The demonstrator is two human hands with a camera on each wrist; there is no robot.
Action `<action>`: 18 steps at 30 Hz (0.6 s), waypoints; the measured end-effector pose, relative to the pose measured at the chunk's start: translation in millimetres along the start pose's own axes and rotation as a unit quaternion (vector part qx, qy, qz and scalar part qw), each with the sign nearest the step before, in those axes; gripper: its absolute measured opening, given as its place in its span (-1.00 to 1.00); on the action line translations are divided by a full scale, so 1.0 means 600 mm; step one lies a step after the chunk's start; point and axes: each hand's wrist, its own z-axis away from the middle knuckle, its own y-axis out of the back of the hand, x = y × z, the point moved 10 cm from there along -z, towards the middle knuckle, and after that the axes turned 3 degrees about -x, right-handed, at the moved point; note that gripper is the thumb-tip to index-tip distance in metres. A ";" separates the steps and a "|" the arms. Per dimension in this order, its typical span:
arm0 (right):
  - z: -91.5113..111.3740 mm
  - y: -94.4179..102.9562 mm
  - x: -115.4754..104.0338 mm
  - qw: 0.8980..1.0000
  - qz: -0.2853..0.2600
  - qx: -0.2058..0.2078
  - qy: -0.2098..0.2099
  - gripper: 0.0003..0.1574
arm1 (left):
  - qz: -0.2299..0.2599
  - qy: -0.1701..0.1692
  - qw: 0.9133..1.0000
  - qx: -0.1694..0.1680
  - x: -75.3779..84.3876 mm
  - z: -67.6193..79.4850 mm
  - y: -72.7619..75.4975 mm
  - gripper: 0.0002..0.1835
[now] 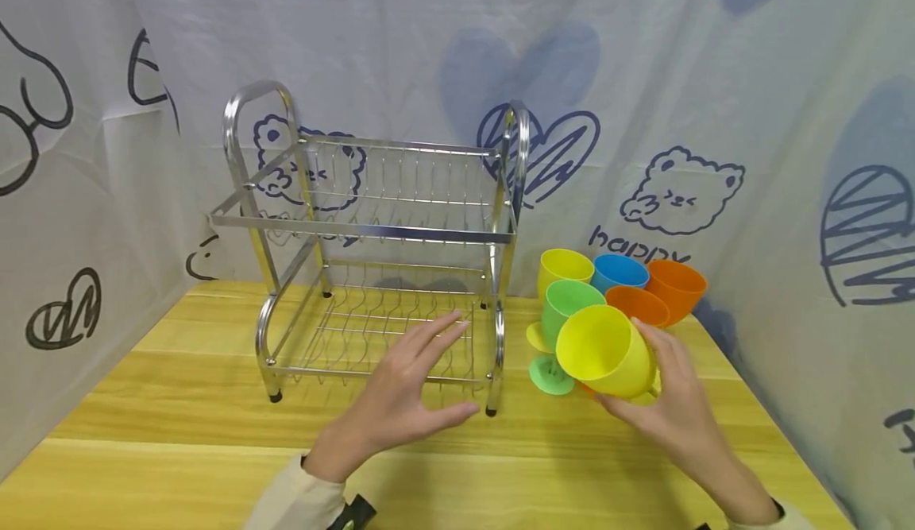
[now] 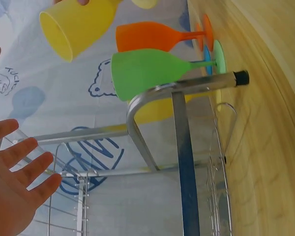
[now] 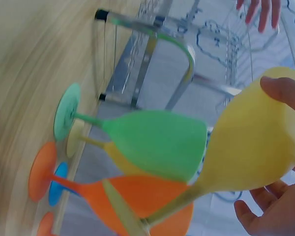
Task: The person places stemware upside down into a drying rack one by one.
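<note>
The yellow goblet (image 1: 600,355) tilts above the desk (image 1: 179,411), toward its right edge, my right hand (image 1: 672,403) clamped round its bowl. I judge this the lifting step; next calls for keeping its foot clear of the green goblet (image 1: 572,307). My left hand (image 1: 400,387) (empty, fingers apart) hangs before the rack (image 1: 386,232).

Around the wood-grain tabletop (image 1: 171,474), back and both sides, hangs a pale fabric backdrop (image 1: 400,5) printed with lavender-blue hearts (image 1: 557,65), scribbled navy hearts (image 1: 550,156), curly-edged bear faces (image 1: 682,192) and, over to the right, "happy" lettering (image 1: 608,237).
</note>
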 end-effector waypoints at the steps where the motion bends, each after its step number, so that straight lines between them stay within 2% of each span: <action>1: -0.001 -0.005 -0.008 1.000 0.003 -0.005 0.014 0.26 | 0.004 0.001 1.000 -0.002 0.001 -0.002 -0.002 -0.11; 5: -0.003 -0.029 -0.033 0.998 0.010 -0.031 0.049 0.27 | 0.021 0.010 1.000 -0.013 0.004 -0.010 -0.012 -0.10; 11: -0.009 -0.065 -0.058 0.994 0.024 -0.064 0.091 0.23 | 0.037 0.031 0.997 -0.054 0.004 -0.024 -0.038 -0.02; 18: -0.019 -0.108 -0.092 0.981 0.064 -0.094 0.159 0.21 | 0.026 0.019 0.998 -0.059 0.011 -0.034 -0.050 0.03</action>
